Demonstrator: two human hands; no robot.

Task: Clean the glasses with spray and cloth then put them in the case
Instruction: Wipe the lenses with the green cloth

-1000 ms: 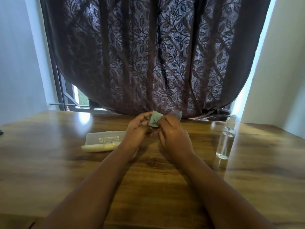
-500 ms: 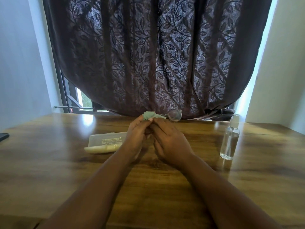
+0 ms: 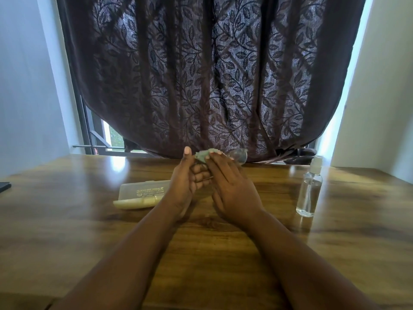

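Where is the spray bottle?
In the head view, the spray bottle stands upright on the wooden table, to the right of the right hand, untouched.

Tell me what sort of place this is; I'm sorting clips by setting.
Probably a room in a home: a wooden table stands against a window hung with a dark leaf-patterned curtain, between plain white walls.

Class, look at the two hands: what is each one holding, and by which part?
The right hand presses the green cloth with its fingertips onto the glasses. The left hand supports them from beneath; its exact grip point is hidden.
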